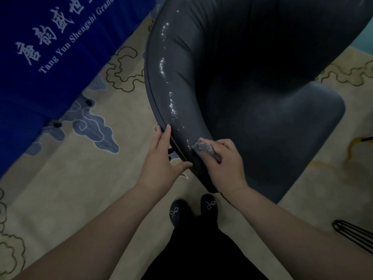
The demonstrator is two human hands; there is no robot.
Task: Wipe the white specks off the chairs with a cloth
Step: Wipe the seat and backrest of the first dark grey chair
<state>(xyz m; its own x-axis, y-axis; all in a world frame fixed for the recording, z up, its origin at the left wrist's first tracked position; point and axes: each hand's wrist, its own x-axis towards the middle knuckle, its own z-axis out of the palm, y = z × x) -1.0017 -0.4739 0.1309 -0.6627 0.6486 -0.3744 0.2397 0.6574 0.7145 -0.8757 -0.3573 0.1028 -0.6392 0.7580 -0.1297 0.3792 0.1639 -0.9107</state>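
The right hand (226, 164) grips a grey cloth (203, 148) pressed on the dark chair (252, 102) back's near rim, at the end of a white specks (169, 93) trail. The left hand (161, 158), fingers straight, rests against the rim's outer edge.

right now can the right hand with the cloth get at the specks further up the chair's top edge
Probably yes. The right hand grips the cloth at the near end of the trail of white specks, and nothing lies on the chair rim along it. The farthest specks may need a lean forward.
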